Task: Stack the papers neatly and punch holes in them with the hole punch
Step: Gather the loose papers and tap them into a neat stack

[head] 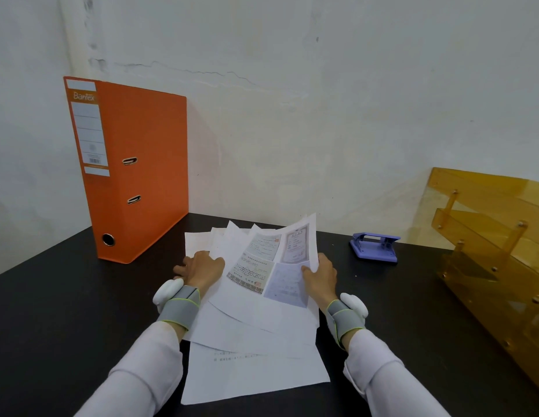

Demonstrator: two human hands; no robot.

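A loose pile of white papers (256,356) lies fanned out on the black table (51,326), the sheets skewed at different angles and overlapping. The top sheet (271,266), printed with 4 small document pictures, is lifted at its far end and curls upward. The right hand (319,278) pinches that sheet at its right edge, thumb on the printed face and fingers behind it. The left hand (200,267) rests on the left side of the pile with fingers bent down onto the sheets; whether it grips a sheet or only presses on them, I cannot tell. Both wrists carry grey straps with a white device attached.

The purple hole punch (375,246) sits on the table to the right of the papers, apart from them and near the wall. An orange binder (135,176) stands upright at the far left. An amber plastic tray rack (497,251) stands at the right edge.
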